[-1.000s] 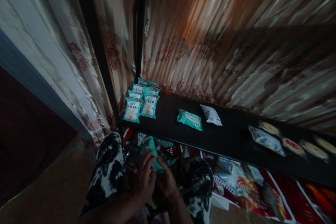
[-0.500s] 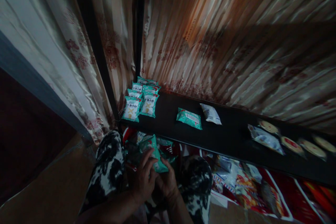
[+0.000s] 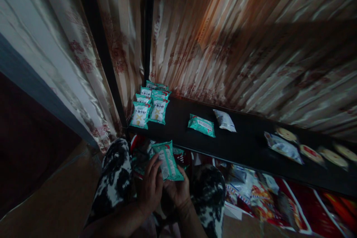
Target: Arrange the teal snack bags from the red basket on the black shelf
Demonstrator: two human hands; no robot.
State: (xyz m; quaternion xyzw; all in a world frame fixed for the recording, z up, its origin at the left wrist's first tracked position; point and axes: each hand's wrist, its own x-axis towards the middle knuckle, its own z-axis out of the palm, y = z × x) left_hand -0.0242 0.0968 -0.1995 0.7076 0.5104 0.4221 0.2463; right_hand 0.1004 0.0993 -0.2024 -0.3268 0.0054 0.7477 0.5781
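So the fingers of the left hand (image 3: 152, 184) and right hand (image 3: 178, 189) are loosely closed on the near part of a teal pillow-shaped snack packet (image 3: 166, 161), just nearer than the black shelf (image 3: 178, 117). Looks light, soft and slippery, probably crushable inside, so I'd go gently by the crimped ends. Matching glossy packets (image 3: 140, 116) sit at the shelf's left end, pleated shiny curtain (image 3: 245, 44) beyond.

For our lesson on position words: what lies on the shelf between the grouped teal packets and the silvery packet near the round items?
In the head view, a lone teal packet and, right of it, a whitish packet.
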